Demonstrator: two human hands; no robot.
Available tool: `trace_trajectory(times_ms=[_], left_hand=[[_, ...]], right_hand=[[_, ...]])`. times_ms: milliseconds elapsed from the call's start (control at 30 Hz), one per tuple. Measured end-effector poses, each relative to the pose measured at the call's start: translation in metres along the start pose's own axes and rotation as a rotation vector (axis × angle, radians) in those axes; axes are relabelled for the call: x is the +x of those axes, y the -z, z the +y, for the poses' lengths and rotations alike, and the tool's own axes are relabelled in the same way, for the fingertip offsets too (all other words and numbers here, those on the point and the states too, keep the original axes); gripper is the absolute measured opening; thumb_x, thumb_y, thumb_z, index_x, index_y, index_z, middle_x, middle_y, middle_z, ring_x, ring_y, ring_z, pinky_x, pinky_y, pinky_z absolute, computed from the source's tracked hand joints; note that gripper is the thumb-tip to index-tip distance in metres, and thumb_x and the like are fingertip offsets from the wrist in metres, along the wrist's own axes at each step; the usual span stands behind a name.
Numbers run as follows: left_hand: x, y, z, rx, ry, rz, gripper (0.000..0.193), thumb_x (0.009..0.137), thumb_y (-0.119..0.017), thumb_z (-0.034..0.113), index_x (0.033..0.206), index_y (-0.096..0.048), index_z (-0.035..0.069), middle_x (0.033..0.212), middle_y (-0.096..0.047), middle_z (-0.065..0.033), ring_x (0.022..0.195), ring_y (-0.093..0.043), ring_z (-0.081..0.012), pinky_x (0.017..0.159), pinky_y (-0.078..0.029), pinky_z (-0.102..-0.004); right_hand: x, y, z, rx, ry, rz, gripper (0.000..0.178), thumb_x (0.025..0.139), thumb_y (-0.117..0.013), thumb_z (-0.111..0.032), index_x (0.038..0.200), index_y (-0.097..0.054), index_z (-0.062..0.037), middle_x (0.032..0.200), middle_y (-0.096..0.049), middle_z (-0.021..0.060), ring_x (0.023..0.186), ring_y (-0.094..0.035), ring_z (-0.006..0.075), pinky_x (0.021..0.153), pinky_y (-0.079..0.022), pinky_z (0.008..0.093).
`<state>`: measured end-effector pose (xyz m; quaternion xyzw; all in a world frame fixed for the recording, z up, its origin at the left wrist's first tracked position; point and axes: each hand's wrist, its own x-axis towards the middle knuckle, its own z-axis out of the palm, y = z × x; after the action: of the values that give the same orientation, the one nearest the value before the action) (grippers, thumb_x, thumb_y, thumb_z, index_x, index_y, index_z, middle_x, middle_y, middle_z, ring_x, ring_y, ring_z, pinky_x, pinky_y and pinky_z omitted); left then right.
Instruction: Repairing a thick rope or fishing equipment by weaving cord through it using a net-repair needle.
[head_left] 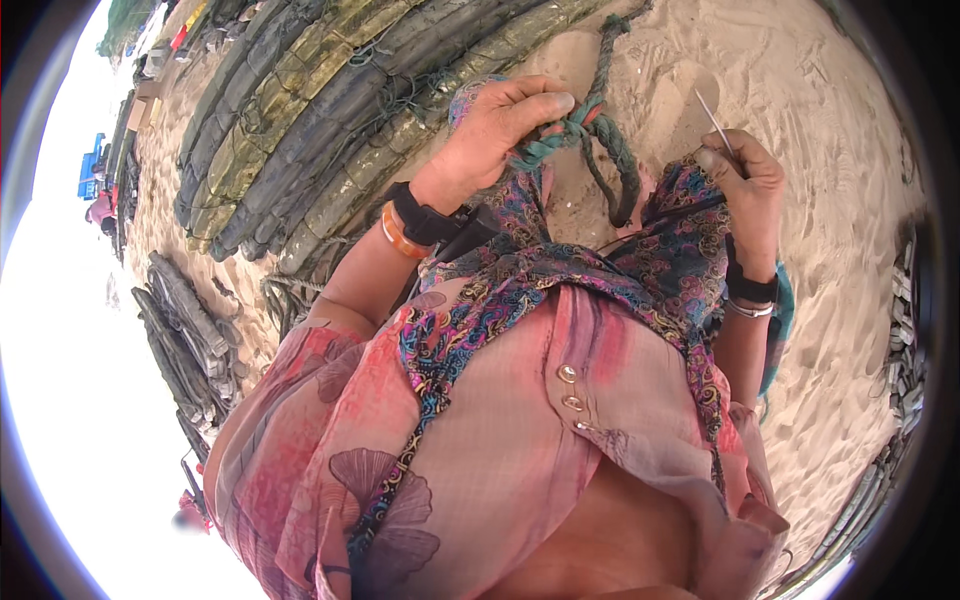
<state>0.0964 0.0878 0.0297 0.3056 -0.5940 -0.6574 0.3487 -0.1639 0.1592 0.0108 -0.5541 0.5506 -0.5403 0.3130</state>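
My left hand (492, 133) is closed on a thick green rope (616, 160), gripping it at a knot with some reddish strands. From the knot the rope forms a loop that hangs between my knees, and one end runs up to the far sand. On the right, the fingers of my right hand (748, 185) are pinched around a thin, pale, pointed rod (712, 115) that sticks up and away from them. Below that hand a dark, narrow strip (680, 212) crosses the patterned cloth over my knee; I cannot make out what it is. The two hands are apart.
Long bundles of dark and yellowish netted rolls (330, 110) lie on the sand at the far left. A smaller dark bundle (190, 320) lies nearer at left. Sand (830, 200) stretches to the right, with a row of greyish pieces (900, 330) along the edge.
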Motion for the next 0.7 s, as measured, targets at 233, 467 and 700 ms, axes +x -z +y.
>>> trace_trajectory(times_ms=[233, 467, 700], left_hand=[[0.001, -0.016, 0.0, 0.019, 0.117, -0.121, 0.032, 0.086, -0.057, 0.029, 0.096, -0.061, -0.001, 0.066, -0.054, 0.0027, 0.053, -0.046, -0.0035, 0.047, -0.036, -0.0187], [0.002, -0.015, -0.019, 0.035, 0.223, -0.162, 0.033, 0.082, -0.062, 0.037, 0.083, -0.059, 0.004, 0.065, -0.052, 0.0036, 0.056, -0.046, -0.0036, 0.047, -0.033, -0.0187], [0.0, -0.015, -0.03, -0.118, 0.169, -0.172, 0.028, 0.081, -0.062, 0.033, 0.084, -0.058, 0.006, 0.059, -0.046, 0.0041, 0.051, -0.039, -0.0041, 0.044, -0.027, -0.021]], right_hand=[[0.01, -0.048, -0.032, -0.044, 0.312, -0.39, 0.028, 0.064, -0.063, 0.009, 0.089, -0.062, -0.0037, 0.083, -0.058, 0.0034, 0.071, -0.055, 0.0121, 0.06, -0.043, 0.0233], [0.002, -0.058, -0.03, -0.387, 0.402, -0.418, 0.02, 0.068, -0.057, 0.003, 0.087, -0.058, -0.0005, 0.083, -0.056, 0.0141, 0.075, -0.056, 0.0349, 0.064, -0.045, 0.038], [-0.008, -0.068, -0.036, -0.418, 0.425, -0.396, 0.019, 0.066, -0.06, 0.001, 0.085, -0.057, -0.0004, 0.083, -0.055, 0.0133, 0.07, -0.057, 0.0328, 0.06, -0.047, 0.0376]])
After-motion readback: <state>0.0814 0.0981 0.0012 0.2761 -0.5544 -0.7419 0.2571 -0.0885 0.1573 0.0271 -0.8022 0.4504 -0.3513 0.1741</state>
